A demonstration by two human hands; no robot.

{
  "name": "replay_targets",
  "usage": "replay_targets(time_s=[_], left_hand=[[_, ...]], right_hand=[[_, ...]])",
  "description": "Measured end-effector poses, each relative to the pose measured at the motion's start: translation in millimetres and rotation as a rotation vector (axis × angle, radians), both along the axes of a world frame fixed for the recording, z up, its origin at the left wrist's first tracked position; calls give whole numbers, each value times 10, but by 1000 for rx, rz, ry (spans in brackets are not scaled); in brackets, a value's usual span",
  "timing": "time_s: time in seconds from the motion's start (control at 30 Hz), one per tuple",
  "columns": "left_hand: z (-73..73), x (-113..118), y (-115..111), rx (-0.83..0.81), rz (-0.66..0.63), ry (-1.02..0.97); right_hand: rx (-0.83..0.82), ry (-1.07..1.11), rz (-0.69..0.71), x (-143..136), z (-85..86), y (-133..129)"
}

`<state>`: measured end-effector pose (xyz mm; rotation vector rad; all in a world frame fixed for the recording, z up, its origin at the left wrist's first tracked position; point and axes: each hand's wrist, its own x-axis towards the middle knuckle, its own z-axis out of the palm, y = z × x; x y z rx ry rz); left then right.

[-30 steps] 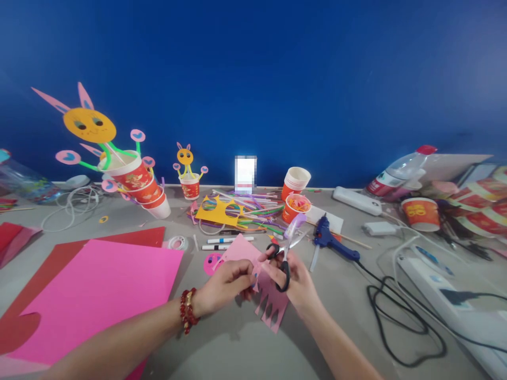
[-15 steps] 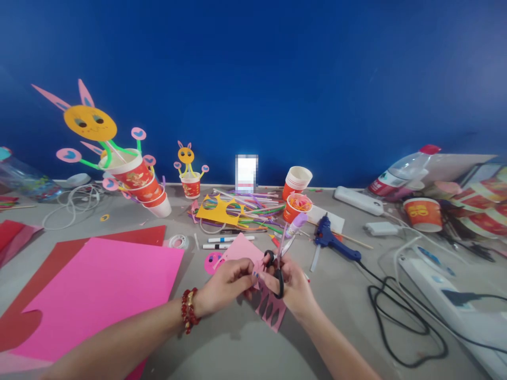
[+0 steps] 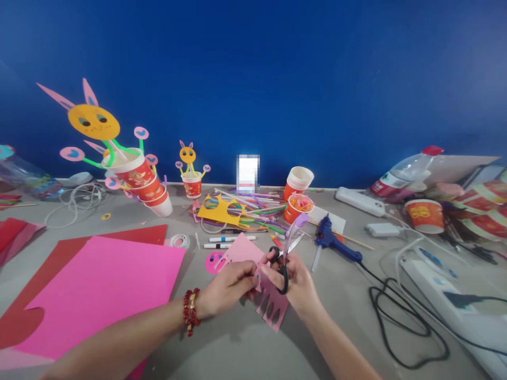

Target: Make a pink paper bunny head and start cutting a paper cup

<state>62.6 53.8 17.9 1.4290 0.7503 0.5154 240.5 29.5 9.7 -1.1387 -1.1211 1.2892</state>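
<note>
My left hand (image 3: 229,287), with a red bead bracelet (image 3: 190,311) at its wrist, pinches a small pink paper piece (image 3: 259,278) bearing a bluish mark. Black-handled scissors (image 3: 285,261) sit in my right hand (image 3: 299,285), blades pointing up and away from the paper. The thumb of that hand reaches to the small piece, and the fingers partly hide it. Below both hands lies a pink paper strip (image 3: 280,311) with several oval cutouts. Just beyond them is a light pink sheet (image 3: 241,247), beside a bright pink round piece (image 3: 215,262).
Large pink sheets (image 3: 106,290) cover the left side. A blue glue gun (image 3: 336,241) with a black cord lies to the right, near a white power strip (image 3: 451,301). Behind are markers (image 3: 225,239), yellow cutout paper (image 3: 222,210), pipe cleaners and paper cups (image 3: 299,179).
My right hand has shifted slightly right with the scissors, whose blades lean further right. My left hand keeps its pinch on the small paper piece. The whole view has slid slightly.
</note>
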Motion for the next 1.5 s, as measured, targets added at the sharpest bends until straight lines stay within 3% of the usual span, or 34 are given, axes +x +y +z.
replay_targets(time_s=[0.33,0.7,1.0,1.5], left_hand=[[4,0,5,76,-7,36],[1,2,3,20,-12,-12],[-16,8,-5,71,-4,21],[-47,8,11,-43,19,-40]], right_hand=[[-4,-37,21,-12,-11,7],[-21,-8,57,-31,34,9],[-26,-31,40,-42,29,-10],[-21,-24,39,-26,-53,2]])
